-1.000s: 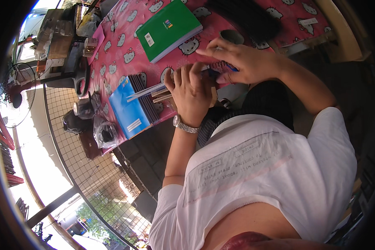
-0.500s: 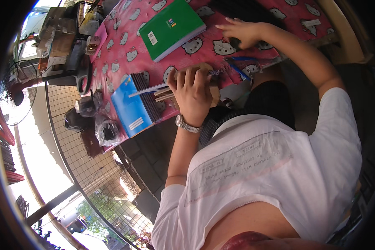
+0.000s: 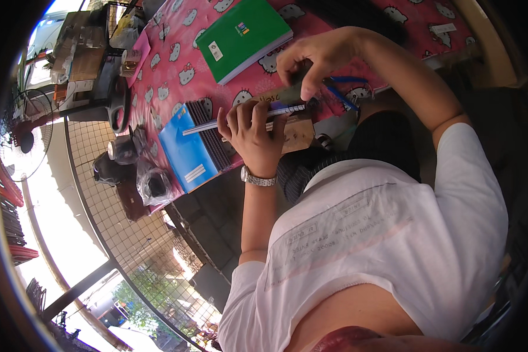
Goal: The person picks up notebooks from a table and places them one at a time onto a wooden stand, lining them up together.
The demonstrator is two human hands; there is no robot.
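Observation:
My left hand (image 3: 253,138), with a metal watch at its wrist, lies over a long, thin, pale ruler-like strip (image 3: 200,128). The fingers rest across the strip, the thumb on its near side. Beneath it is a brown board-like piece (image 3: 299,136) at the table's near edge. To the right and a little farther away, my right hand (image 3: 325,56) bends over the strip's right end, thumb and fingers curled round something dark that I cannot make out. A blue spiral notebook (image 3: 185,154) lies partly under the strip's left end.
Farther back lies a green notebook (image 3: 243,38) on the pink patterned tablecloth (image 3: 164,70). Blue-handled scissors (image 3: 341,97) lie right of the strip. A plastic-wrapped roll (image 3: 154,183) and a dark bag (image 3: 108,170) sit at the left edge. A fan (image 3: 24,138) stands beyond.
My right hand has moved left and turned down, close to the strip's right end. My left hand's grip has loosened and its fingers have spread along the strip.

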